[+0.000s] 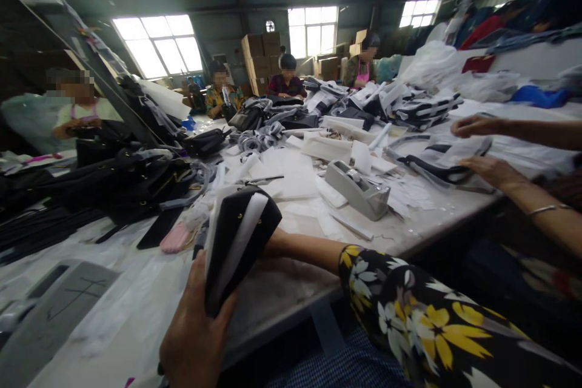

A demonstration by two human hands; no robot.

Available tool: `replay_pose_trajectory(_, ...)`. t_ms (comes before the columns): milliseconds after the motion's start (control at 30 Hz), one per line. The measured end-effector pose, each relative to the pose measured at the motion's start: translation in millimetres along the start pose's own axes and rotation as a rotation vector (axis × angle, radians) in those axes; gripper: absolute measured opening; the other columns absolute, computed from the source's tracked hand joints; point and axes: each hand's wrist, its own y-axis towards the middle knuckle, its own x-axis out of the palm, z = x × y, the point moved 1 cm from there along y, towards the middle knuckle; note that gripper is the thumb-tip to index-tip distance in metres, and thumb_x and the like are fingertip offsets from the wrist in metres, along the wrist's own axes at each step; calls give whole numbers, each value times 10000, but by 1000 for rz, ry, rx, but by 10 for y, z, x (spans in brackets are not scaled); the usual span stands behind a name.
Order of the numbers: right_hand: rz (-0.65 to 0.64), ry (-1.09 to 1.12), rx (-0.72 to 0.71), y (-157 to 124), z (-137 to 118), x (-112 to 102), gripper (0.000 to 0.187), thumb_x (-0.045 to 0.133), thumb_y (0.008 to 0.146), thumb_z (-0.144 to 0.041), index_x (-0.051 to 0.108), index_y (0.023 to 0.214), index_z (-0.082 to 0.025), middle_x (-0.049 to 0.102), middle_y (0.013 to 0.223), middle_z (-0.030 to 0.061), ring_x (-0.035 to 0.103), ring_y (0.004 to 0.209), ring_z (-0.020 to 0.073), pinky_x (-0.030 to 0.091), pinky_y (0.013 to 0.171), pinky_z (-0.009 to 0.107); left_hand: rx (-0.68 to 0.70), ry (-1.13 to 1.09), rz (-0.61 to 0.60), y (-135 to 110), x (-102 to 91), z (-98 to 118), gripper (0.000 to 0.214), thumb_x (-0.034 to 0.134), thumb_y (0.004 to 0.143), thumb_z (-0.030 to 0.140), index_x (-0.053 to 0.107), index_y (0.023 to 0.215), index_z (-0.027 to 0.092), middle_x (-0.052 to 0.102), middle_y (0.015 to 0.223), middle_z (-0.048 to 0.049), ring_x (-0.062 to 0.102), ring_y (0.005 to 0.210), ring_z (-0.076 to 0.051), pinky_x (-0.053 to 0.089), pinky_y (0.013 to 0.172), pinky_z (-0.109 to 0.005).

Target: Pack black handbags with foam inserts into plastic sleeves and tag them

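My left hand (193, 336) rises from the bottom edge and grips the lower end of a black folded piece (236, 242) with white strips along it, thumb pressed on its face. The piece stands tilted above the white table (291, 297). My right arm, in a dark sleeve with yellow and white flowers, reaches in from the right. My right hand (276, 246) goes behind the black piece, so only the wrist shows and the fingers are hidden.
A grey tape dispenser (357, 189) sits mid-table among white paper pieces. Black bags (136, 176) pile up at the left, with a pink object (175, 239) and a grey board (54, 309) nearby. A co-worker's hands (488, 170) handle black strips at the right. Other people sit at the far side.
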Motion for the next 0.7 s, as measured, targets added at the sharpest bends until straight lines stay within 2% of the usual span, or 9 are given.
replay_pose_trajectory(67, 69, 31, -7, -10, 56, -107, 524, 518, 977, -320, 440, 1473, -172, 438, 1535, 103, 342, 1441, 268, 305, 1176, 405, 20, -13, 9, 7, -14, -2, 810, 649, 883, 400, 211, 1562, 340, 711, 1225, -88, 740, 774, -271, 505, 458, -304)
replay_pose_trajectory(167, 124, -21, 243, -397, 185, -316, 439, 501, 971, -215, 522, 1407, -171, 559, 1419, 115, 449, 1363, 241, 336, 1157, 372, 40, -51, -1, 3, -26, 8, 802, 644, 888, 372, 208, 1561, 347, 679, 1291, -76, 744, 855, -277, 552, 505, -321)
replay_pose_trajectory(200, 115, -67, 344, -566, 248, -388, 452, 533, 944, -183, 535, 1396, -175, 555, 1420, 121, 437, 1369, 250, 313, 1169, 392, 58, -71, -6, -5, -23, 21, 794, 637, 894, 348, 207, 1561, 343, 654, 1331, -72, 740, 912, -279, 579, 556, -331)
replay_pose_trajectory(267, 51, -137, 536, -850, 408, -523, 576, 622, 864, -146, 500, 1426, -152, 453, 1504, 160, 346, 1426, 306, 244, 1189, 475, 118, -105, -18, -34, -5, 59, 784, 618, 905, 283, 197, 1566, 325, 580, 1424, -69, 709, 1046, -280, 615, 699, -354)
replay_pose_trajectory(333, -23, -140, 644, -989, 598, -636, 607, 656, 824, -138, 508, 1413, -112, 449, 1497, 201, 350, 1418, 344, 237, 1172, 517, 203, -102, -32, -80, 31, 99, 775, 594, 912, 224, 193, 1570, 307, 504, 1494, -67, 657, 1161, -277, 603, 840, -370)
replay_pose_trajectory(400, -85, -88, 652, -979, 790, -732, 459, 619, 853, -147, 608, 1310, -108, 595, 1359, 187, 497, 1307, 326, 331, 1115, 471, 301, -80, -44, -140, 77, 130, 755, 557, 918, 171, 200, 1571, 299, 452, 1532, -66, 599, 1248, -274, 571, 937, -384)
replay_pose_trajectory(500, -174, 12, 604, -830, 1047, -880, 263, 580, 880, -173, 746, 1081, -141, 746, 1092, 107, 667, 1053, 273, 459, 950, 350, 442, -52, -63, -236, 140, 162, 735, 510, 920, 109, 217, 1568, 296, 417, 1553, -62, 523, 1333, -270, 525, 1019, -399)
replay_pose_trajectory(567, -225, 81, 575, -724, 1189, -983, 221, 619, 859, -213, 778, 998, -144, 773, 997, 77, 699, 952, 243, 478, 879, 301, 521, -22, -68, -294, 168, 192, 704, 507, 928, 106, 255, 1558, 293, 416, 1552, -57, 488, 1363, -274, 498, 1056, -411)
replay_pose_trajectory(700, -300, 179, 533, -529, 1399, -1119, 237, 724, 790, -301, 793, 955, -145, 784, 889, 46, 714, 799, 174, 493, 792, 241, 675, 33, -50, -380, 196, 286, 591, 439, 964, 98, 368, 1514, 301, 445, 1532, -13, 475, 1372, -272, 487, 1070, -409)
